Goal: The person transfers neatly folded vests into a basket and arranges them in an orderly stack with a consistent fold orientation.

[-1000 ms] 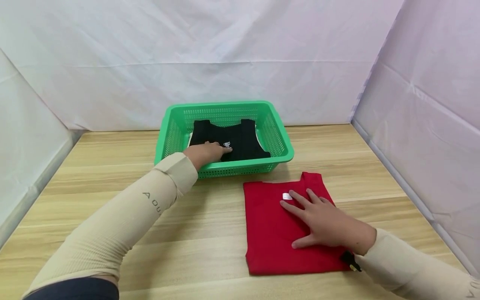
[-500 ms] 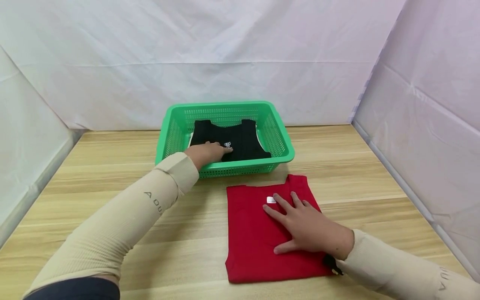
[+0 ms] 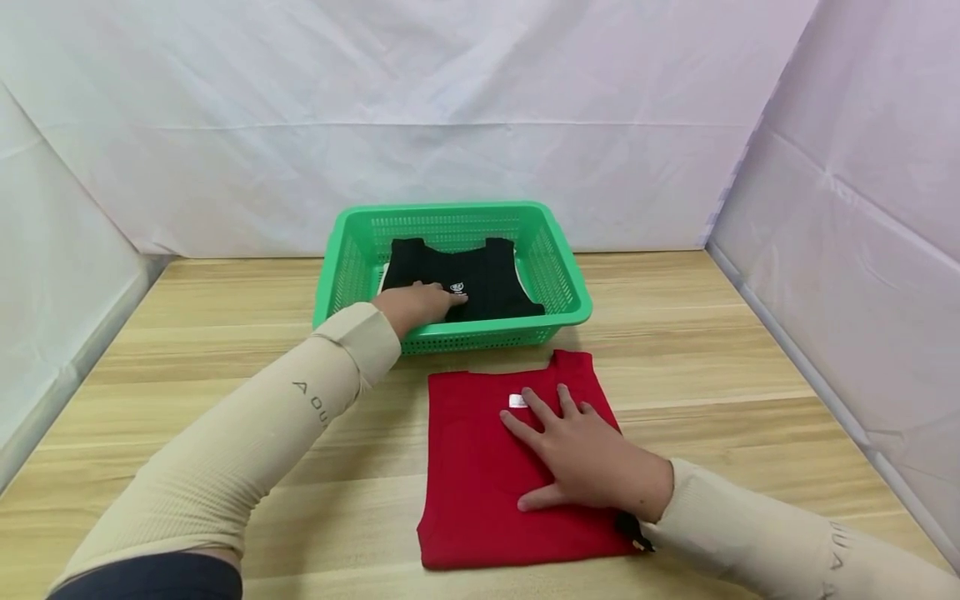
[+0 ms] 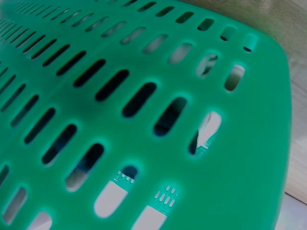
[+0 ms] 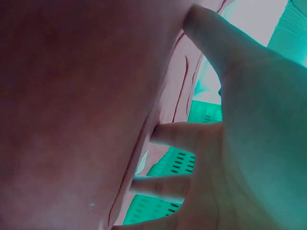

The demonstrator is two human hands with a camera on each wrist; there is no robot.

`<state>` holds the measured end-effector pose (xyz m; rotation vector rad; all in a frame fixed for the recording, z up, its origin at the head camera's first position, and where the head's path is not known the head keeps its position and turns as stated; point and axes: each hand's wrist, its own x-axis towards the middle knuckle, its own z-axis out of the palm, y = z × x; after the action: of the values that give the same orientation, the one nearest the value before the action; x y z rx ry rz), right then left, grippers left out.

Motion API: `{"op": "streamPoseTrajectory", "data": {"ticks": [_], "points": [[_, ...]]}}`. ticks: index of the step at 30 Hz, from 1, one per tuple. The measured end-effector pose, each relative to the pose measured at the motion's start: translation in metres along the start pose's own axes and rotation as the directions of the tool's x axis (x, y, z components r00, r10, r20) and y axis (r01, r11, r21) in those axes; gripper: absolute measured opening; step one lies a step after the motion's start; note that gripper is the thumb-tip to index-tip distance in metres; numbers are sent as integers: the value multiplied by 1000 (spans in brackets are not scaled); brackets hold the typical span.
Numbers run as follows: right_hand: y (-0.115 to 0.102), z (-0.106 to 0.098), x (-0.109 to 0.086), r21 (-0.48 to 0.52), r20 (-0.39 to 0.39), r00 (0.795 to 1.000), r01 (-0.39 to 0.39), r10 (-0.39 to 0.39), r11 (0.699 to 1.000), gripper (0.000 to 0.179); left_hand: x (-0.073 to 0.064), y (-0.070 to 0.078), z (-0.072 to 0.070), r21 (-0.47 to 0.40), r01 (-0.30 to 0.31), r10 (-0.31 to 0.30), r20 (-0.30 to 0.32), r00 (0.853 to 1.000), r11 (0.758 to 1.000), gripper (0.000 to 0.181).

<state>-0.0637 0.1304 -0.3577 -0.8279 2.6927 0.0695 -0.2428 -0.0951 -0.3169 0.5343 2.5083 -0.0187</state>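
Note:
A folded red sleeveless top [image 3: 468, 475] lies flat on the table in the head view, with a white label near its neckline. On it rests my right hand [image 3: 588, 458], fingers spread and straight; the right wrist view shows the fingertips [image 5: 160, 133] touching the red cloth. My left hand [image 3: 418, 306] reaches over the near side of a green basket [image 3: 487, 327] and touches a folded black top [image 3: 491, 279] with a small white print. Its index finger points right across the cloth, and the other fingers are partly hidden. The left wrist view holds only the basket's slotted wall [image 4: 249, 158].
Pale cloth edges show beneath the black top inside the basket. The wooden table [image 3: 225, 333] extends to both sides, with a white cloth backdrop [image 3: 450, 100] behind and a white side wall [image 3: 885, 208] at the right.
My right hand has slid leftward across the table, and the red top has moved with it, now lying closer below the basket. The left hand and the basket keep nearly the same place.

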Motion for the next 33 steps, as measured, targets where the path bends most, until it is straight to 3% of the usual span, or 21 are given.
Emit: {"op": "streamPoseTrajectory", "data": {"ticks": [16, 33], "points": [[-28, -3, 16, -83, -27, 997, 72, -74, 994, 96, -1, 0, 0, -18, 16, -17, -17, 1000, 1000, 58], [-43, -5, 27, -97, 0, 997, 81, -82, 992, 98, 0, 1, 0, -5, 16, -16, -26, 1000, 1000, 59]]}}
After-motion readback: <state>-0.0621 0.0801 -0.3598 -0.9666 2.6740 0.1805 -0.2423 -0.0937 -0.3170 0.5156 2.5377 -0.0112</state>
